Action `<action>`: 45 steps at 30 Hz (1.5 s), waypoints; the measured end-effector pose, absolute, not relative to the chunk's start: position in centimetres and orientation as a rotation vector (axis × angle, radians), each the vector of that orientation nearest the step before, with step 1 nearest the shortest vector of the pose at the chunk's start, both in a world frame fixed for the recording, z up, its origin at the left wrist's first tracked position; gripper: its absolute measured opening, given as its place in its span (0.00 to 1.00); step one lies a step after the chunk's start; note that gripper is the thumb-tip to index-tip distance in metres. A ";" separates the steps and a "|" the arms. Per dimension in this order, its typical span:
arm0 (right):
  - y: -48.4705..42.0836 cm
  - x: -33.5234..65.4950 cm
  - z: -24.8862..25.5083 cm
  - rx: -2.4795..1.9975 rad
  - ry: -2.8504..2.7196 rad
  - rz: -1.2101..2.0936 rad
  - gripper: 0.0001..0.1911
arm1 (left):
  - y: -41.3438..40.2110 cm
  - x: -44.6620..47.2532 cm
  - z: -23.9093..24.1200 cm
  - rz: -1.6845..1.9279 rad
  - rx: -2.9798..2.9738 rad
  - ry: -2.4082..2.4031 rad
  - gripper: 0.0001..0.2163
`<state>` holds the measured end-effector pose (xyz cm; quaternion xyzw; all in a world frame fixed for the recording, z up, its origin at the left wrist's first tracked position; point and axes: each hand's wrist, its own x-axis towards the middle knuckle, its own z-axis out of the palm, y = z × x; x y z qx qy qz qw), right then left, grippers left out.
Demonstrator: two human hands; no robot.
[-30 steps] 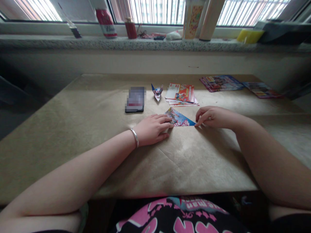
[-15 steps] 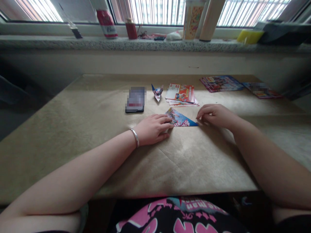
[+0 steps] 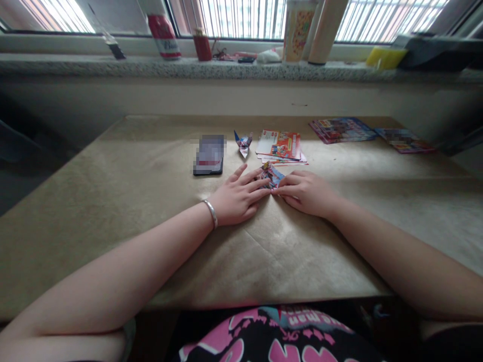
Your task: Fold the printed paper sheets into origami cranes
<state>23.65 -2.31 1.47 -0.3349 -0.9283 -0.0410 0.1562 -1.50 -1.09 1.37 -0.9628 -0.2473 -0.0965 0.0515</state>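
Observation:
A small folded sheet of printed paper (image 3: pixel 272 173), bright with blue and red, lies on the table between my two hands. My left hand (image 3: pixel 239 197) lies flat with its fingers spread, the fingertips pressing on the paper's left part. From the right, my right hand (image 3: pixel 305 191) has its bent fingers drawn together at the paper's right side and lower edge; its fingertips nearly meet those of my left hand. Part of the paper is hidden under the fingers. A folded paper crane (image 3: pixel 244 144) stands just beyond my left hand.
Left of the crane lies a phone (image 3: pixel 209 156), its screen blurred. Behind the paper sits a stack of printed cards (image 3: pixel 279 144). More printed sheets (image 3: pixel 341 129) lie at the back right. A can (image 3: pixel 164 36) and other items line the windowsill (image 3: pixel 226 69).
My right hand has moved left, and the paper's right-hand blue corner no longer points out to the right; the paper looks smaller. My left hand stays in place, its fingers more spread.

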 end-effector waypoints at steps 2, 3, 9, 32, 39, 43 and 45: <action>-2.4 23.5 1.5 -0.966 -2.669 -0.146 0.15 | -1.1 -1.5 1.4 -0.299 -2.925 -0.768 0.22; -2.4 23.4 1.5 -0.977 -2.668 -0.139 0.15 | -1.1 -1.5 1.4 -0.305 -2.920 -0.777 0.21; -2.3 23.3 1.5 -1.021 -2.605 -0.004 0.14 | -1.3 -1.3 1.4 -0.339 -2.898 -0.810 0.18; -1.9 23.6 1.4 -1.010 -2.556 0.106 0.13 | -2.1 -2.2 3.9 -0.131 -2.778 -0.861 0.14; -1.9 23.6 1.4 -1.006 -2.560 0.111 0.13 | -1.4 -3.2 5.0 -0.028 -2.814 -0.812 0.13; -1.9 23.6 1.5 -1.009 -2.560 0.128 0.14 | -1.2 -3.6 5.6 0.077 -2.815 -0.836 0.13; -2.0 23.6 1.5 -1.009 -2.559 0.134 0.14 | -1.2 -3.8 5.9 0.127 -2.800 -0.884 0.14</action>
